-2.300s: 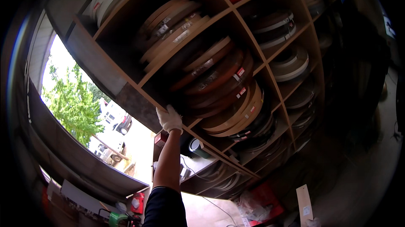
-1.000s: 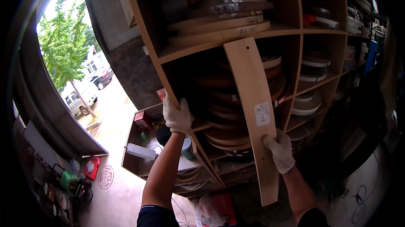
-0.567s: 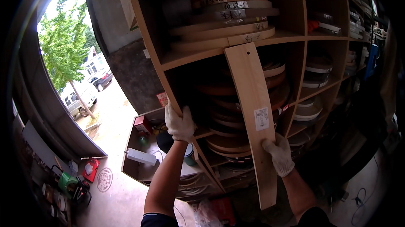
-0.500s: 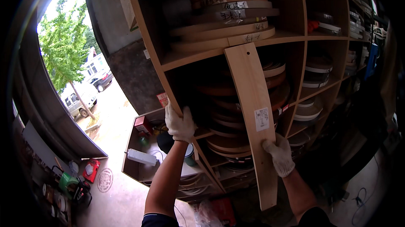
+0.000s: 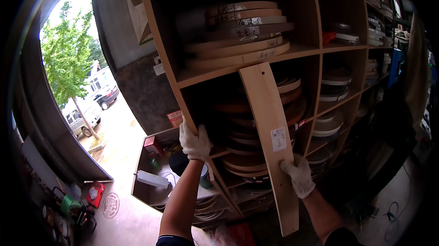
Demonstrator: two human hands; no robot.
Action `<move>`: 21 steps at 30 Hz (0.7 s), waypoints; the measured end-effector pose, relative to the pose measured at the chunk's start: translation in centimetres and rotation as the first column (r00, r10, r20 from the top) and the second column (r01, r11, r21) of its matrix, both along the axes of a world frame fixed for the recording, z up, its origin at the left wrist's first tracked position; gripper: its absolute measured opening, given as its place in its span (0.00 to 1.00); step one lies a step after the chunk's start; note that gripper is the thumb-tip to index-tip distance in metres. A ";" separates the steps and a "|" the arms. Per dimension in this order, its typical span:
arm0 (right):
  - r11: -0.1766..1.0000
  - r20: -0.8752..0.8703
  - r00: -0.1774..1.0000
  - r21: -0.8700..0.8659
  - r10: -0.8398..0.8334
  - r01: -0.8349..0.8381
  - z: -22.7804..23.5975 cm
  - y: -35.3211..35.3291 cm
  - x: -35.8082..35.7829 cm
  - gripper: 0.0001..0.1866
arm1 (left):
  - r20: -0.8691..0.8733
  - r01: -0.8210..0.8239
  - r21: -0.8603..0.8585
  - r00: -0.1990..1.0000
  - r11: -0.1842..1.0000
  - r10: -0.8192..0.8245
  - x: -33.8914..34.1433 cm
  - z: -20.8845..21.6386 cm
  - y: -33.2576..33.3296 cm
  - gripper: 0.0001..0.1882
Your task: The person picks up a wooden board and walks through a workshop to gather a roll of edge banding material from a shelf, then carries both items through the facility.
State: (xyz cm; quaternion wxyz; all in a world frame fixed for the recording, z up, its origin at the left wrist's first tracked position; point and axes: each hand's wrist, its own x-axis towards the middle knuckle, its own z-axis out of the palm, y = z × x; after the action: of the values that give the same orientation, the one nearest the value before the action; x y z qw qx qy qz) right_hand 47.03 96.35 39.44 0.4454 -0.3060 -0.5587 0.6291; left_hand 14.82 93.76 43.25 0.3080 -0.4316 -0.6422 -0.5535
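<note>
My left hand, in a white knit glove, is closed around the front edge of the shelf's left side panel. In another white glove, my right hand grips the right edge of a long pale wooden board, its thumb on the front face. The board stands tilted before the shelf, its upper end close to a shelf ledge. It has a small hole near the top and a white printed label. Behind it, dark brown coiled edge-banding rolls are partly hidden.
Pale banding rolls are stacked in the upper compartment, and more coils fill compartments to the right. A low cabinet holds a white box-shaped device. At left is an open doorway; a red case lies on the floor.
The shelf and board sit slightly lower in the picture, the board also a little further left. Both hands keep their grips on the panel and the board.
</note>
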 end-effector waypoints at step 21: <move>0.973 -0.067 0.974 0.067 -0.217 0.221 -1.9 -4.6 7.5 0.17 | 0.086 -0.063 -0.162 0.993 0.985 0.077 0.5 -6.9 -0.2 0.36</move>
State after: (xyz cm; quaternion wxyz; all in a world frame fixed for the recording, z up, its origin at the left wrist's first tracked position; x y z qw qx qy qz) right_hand 54.57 91.74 37.53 0.5395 -0.3304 -0.5310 0.5637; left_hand 15.28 93.60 36.38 0.2622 -0.4060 -0.7125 -0.5087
